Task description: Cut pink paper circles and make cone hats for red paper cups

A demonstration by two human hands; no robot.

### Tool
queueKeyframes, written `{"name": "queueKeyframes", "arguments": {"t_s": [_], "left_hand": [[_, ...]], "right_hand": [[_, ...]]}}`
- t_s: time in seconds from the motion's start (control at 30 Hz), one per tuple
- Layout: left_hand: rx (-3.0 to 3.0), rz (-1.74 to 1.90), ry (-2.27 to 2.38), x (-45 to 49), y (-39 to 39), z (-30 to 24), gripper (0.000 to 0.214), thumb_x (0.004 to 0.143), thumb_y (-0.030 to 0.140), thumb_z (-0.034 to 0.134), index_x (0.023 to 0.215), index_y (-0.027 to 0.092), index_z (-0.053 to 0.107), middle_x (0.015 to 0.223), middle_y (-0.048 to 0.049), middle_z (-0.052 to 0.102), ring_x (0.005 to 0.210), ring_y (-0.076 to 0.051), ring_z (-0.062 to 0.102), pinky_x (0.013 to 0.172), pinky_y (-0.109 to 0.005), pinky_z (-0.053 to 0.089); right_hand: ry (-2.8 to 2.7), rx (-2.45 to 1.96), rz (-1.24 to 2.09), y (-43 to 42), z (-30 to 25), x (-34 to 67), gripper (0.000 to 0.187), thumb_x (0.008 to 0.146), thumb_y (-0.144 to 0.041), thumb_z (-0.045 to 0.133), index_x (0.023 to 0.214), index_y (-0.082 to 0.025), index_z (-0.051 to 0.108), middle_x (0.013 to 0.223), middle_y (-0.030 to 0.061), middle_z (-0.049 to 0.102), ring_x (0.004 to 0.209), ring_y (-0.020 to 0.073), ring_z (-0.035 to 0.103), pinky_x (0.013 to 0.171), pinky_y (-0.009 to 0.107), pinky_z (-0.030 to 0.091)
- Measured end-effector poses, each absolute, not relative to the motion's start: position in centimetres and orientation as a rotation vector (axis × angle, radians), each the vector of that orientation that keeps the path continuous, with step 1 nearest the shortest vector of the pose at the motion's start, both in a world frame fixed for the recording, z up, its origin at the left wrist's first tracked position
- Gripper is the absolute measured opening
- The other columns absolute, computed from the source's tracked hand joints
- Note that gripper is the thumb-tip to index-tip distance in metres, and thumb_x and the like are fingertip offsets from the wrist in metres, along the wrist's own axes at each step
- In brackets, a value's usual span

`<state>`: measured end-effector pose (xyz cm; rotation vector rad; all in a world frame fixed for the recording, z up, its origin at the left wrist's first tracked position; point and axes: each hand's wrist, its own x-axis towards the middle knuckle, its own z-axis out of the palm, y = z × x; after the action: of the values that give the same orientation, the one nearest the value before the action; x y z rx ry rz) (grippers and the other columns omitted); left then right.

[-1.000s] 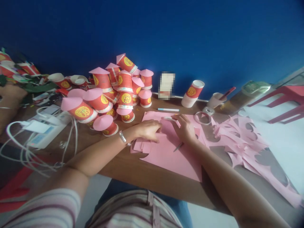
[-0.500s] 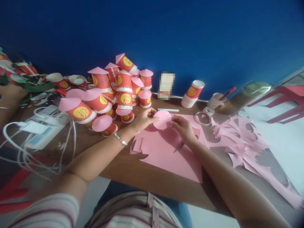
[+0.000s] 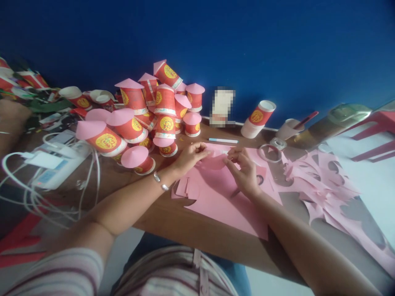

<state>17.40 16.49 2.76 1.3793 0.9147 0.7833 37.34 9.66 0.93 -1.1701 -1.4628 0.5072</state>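
Between my hands is a pink paper circle (image 3: pixel 216 161), held just above a large pink paper sheet (image 3: pixel 226 216). My left hand (image 3: pixel 194 156) pinches its left edge. The fingers of my right hand (image 3: pixel 243 168) are closed at its right edge. The circle blends into the sheet behind, so its exact outline is hard to make out. Scissors (image 3: pixel 260 179) lie on the sheet, partly covered by my right hand. A few small pink paper pieces (image 3: pixel 187 188) rest at the sheet's left side.
Red paper cups with pink cone tops (image 3: pixel 132 96) are piled at the left. A power strip (image 3: pixel 57 168) with white cables lies nearer. Rightward are stacked cups (image 3: pixel 257 119), tape rolls (image 3: pixel 270 153), pink paper scraps (image 3: pixel 324 185) and a pen (image 3: pixel 224 140). A person's hand shows far left.
The circle, seen face-on before, is now tilted and merges with the sheet below. My right hand has turned slightly, uncovering a scissor handle. The view has shifted a little.
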Motion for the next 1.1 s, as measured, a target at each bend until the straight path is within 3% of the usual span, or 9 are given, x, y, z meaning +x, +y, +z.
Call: {"name": "queueKeyframes", "arguments": {"t_s": [0.17,0.4,0.83,1.1], "left_hand": [[1.469,0.717,0.747,17.36,16.36,3.18,0.026,0.078,0.040,0.074,0.073,0.017,0.063,0.081,0.0006,0.055,0.080,-0.013,0.050,0.080,-0.029,0.042],[1.250,0.584,0.691,17.61,16.17,2.95,0.031,0.071,0.040,0.077,0.071,0.017,0.057,0.074,0.0021,0.051,0.070,-0.012,0.043,0.071,-0.029,0.035],[1.222,0.549,0.693,17.60,15.95,3.68,0.033,0.069,0.040,0.081,0.070,0.016,0.059,0.071,0.0020,0.053,0.069,-0.011,0.044,0.069,-0.027,0.035],[1.253,0.559,0.742,17.47,15.90,3.64,0.033,0.070,0.042,0.080,0.073,0.017,0.060,0.070,0.0016,0.053,0.068,-0.011,0.044,0.066,-0.026,0.035]], "right_hand": [[-1.302,-1.156,0.823,9.93,0.83,37.35,0.025,0.085,-0.043,0.077,0.076,-0.022,0.066,0.093,0.0048,0.064,0.089,0.0197,0.062,0.073,0.033,0.053],[-1.029,-1.091,1.295,10.09,0.55,36.93,0.036,0.074,-0.049,0.086,0.075,-0.021,0.063,0.068,-0.0026,0.059,0.063,0.0130,0.051,0.061,0.028,0.044],[-0.942,-1.055,1.469,10.03,0.76,36.77,0.039,0.066,-0.043,0.090,0.074,-0.023,0.058,0.063,-0.0056,0.053,0.058,0.0116,0.047,0.055,0.027,0.036],[-0.958,-1.016,1.447,10.07,1.09,36.80,0.048,0.068,-0.037,0.089,0.107,-0.022,0.064,0.069,-0.0065,0.058,0.060,0.0119,0.050,0.058,0.027,0.039]]}}
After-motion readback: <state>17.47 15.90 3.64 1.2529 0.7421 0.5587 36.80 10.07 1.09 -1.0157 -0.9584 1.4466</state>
